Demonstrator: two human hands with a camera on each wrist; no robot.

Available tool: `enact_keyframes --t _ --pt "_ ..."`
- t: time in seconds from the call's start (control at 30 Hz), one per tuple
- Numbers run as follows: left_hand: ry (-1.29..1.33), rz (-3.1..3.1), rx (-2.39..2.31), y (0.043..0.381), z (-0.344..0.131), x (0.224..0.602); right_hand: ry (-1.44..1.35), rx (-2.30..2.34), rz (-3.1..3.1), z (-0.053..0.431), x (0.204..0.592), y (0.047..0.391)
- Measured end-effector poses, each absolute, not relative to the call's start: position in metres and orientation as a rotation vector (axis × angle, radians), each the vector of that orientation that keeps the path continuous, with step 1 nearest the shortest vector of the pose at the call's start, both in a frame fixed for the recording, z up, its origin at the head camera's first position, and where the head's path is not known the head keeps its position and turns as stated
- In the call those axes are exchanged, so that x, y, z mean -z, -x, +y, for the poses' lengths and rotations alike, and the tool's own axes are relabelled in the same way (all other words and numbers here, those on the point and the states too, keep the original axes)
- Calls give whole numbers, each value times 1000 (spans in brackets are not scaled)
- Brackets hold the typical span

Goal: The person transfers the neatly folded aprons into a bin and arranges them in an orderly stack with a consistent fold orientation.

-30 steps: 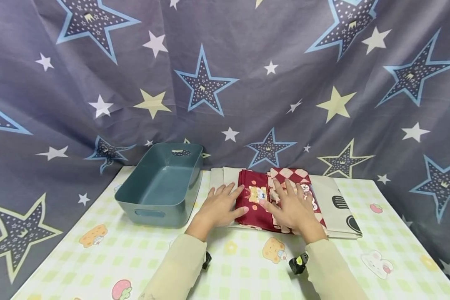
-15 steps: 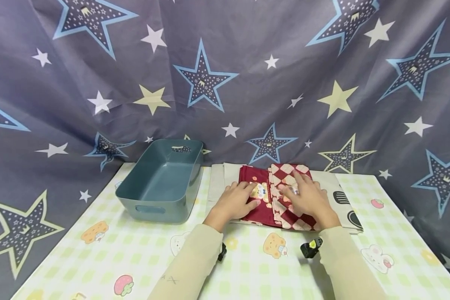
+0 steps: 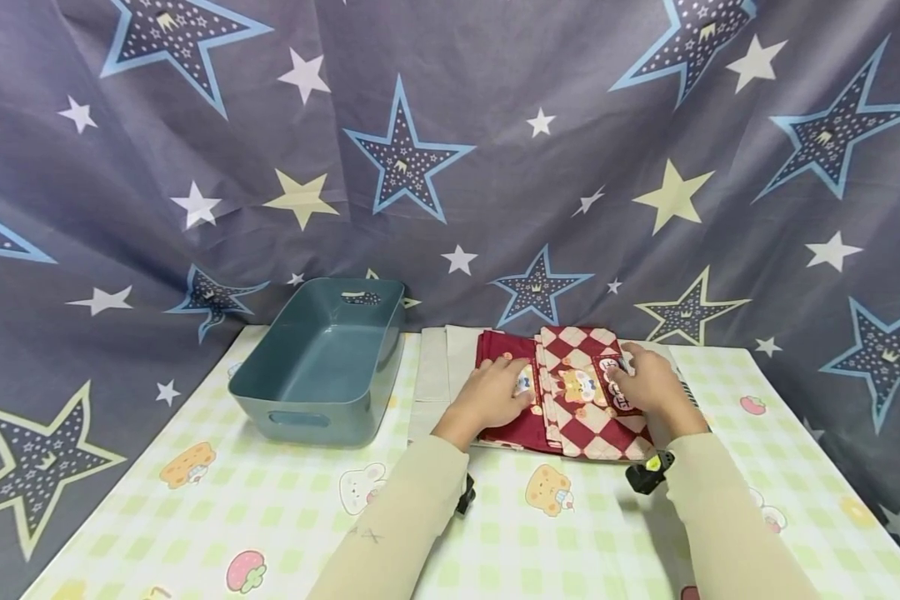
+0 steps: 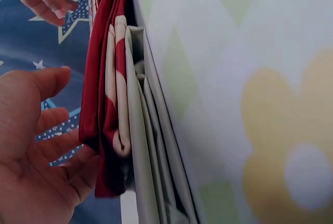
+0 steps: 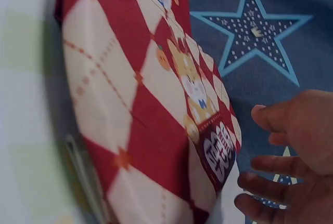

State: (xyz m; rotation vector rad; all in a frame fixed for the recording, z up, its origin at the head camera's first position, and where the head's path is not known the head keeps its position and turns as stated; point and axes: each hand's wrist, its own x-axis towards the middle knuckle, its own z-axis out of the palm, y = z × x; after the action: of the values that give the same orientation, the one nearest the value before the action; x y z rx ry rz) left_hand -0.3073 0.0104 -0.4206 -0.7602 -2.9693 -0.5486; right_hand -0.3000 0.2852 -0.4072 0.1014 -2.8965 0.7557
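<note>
well, starry curtain (image 3: 495,200) hangs behind table (image 3: 285,517); blue bin (image 3: 356,421) stands toward table's left. right of bin, folded grey cloth (image 3: 431,367) lies under red cloth (image 3: 581,433). your left hand (image 3: 491,396), fingers loosely spread, over red cloth's left part; your right hand (image 3: 652,383), fingers apart, at its right end.

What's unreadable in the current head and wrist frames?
Folded pale-grey fabric, head view: middle covered by folded dark-red-and-cream diamond-patterned fabric.
Black print on the pale-grey fabric, head view: extent hidden by the right hand.
Small cartoon print, head view: partly behind the left hand.
Lower fabric layers, right wrist view: too blurred to count.
</note>
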Motion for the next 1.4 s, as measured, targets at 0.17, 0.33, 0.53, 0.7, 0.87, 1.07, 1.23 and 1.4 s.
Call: enact_keyframes --t 0.17,0.33,0.53,0.7,0.87,1.07,1.23,1.4 --pt "738 -2975 660 311 18 424 -86 -838 -2900 298 409 304" --pt "729 -2952 758 316 26 427 -20 -911 -2940 309 412 307" --pt "683 -2918 965 320 33 427 76 -1018 -2983 319 417 309" --pt "485 -2918 1352 320 38 427 79 -1138 -2972 323 419 309" --pt "257 -2795 1881 318 44 426 105 -1291 -2966 325 420 306" --pt "136 -2785 1983 317 50 422 134 -1371 -2980 324 419 305" --pt "102 -2774 2074 318 54 425 143 -1435 -2957 324 421 305" --pt "61 -2682 2236 318 55 427 216 -1523 -2934 326 424 308"
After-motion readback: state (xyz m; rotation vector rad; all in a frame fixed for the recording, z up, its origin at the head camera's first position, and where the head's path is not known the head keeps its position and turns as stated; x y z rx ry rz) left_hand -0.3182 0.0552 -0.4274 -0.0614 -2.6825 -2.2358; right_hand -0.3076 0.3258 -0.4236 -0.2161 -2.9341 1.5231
